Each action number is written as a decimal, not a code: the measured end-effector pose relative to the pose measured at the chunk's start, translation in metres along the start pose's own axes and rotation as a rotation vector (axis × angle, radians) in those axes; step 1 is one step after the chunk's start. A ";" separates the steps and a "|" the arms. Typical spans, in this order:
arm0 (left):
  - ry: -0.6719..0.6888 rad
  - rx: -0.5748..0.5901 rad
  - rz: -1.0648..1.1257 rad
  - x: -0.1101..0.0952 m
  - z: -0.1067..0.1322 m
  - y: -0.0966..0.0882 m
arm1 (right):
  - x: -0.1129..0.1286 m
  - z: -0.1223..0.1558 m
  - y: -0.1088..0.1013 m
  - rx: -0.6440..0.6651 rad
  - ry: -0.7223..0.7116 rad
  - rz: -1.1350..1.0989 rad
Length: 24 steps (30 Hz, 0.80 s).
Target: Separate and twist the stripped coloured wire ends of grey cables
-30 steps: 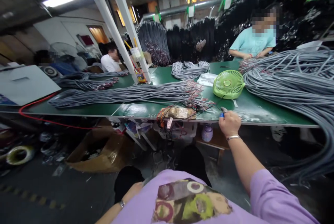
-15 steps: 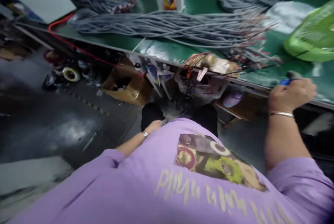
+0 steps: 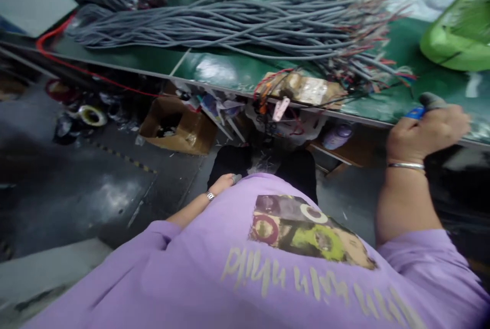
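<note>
My right hand (image 3: pixel 429 127) rests at the front edge of the green bench, its fingers curled closed. A small blue piece (image 3: pixel 415 113) shows at the side of the fist; the rest of it is hidden, so I cannot tell its kind. A grey cover (image 3: pixel 432 100) sits on one of that hand's digits. Down at my lap, beside my thigh, is my left hand (image 3: pixel 224 183), with a grey fingertip cover (image 3: pixel 236 179); its fingers are mostly hidden by my shirt. Nearest the right hand lies a long bundle of grey cables (image 3: pixel 214 25) with stripped red and black wire ends.
A green plastic basket (image 3: pixel 459 38) stands at the right of the bench (image 3: pixel 225 71). A brown taped block (image 3: pixel 306 89) with wires and a pink clip (image 3: pixel 281 109) sits on the front edge. Below are a cardboard box (image 3: pixel 184 130) and a purple bottle (image 3: pixel 337 136).
The view has shifted, so the bench and cables appear slightly farther left and higher. My right hand stays closed at the bench edge; my left hand stays at my lap.
</note>
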State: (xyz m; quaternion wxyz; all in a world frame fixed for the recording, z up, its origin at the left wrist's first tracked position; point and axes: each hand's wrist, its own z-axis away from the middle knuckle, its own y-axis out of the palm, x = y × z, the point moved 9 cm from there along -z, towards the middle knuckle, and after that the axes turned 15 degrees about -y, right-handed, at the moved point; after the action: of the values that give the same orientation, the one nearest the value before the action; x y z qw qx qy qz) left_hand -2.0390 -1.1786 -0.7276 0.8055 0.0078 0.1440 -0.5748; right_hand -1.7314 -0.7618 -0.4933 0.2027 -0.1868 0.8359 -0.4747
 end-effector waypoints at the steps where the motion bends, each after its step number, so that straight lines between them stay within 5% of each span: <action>1: -0.002 0.007 -0.035 -0.005 -0.002 0.002 | -0.002 0.001 0.000 0.034 0.061 -0.019; 8: -0.007 0.032 -0.252 -0.044 -0.012 0.022 | 0.013 0.002 -0.013 0.031 0.000 -0.017; 15: 0.131 0.066 -0.232 -0.100 0.003 0.068 | 0.015 0.006 -0.015 -0.003 -0.075 0.000; 18: 0.335 0.190 -0.187 -0.141 0.052 0.069 | 0.014 0.007 -0.021 -0.164 -0.127 0.028; 20: 0.582 0.452 -0.200 -0.167 0.108 0.066 | 0.012 0.009 -0.022 -0.253 -0.163 0.033; 24: 1.153 0.779 0.092 -0.207 0.220 0.016 | 0.003 0.008 -0.013 -0.317 -0.176 0.088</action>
State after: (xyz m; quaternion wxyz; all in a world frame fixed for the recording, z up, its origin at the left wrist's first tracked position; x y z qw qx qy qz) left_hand -2.0366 -1.0215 -0.4690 0.5624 0.6063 0.3315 -0.4542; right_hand -1.7283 -0.7758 -0.4864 0.2637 -0.2202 0.8866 -0.3095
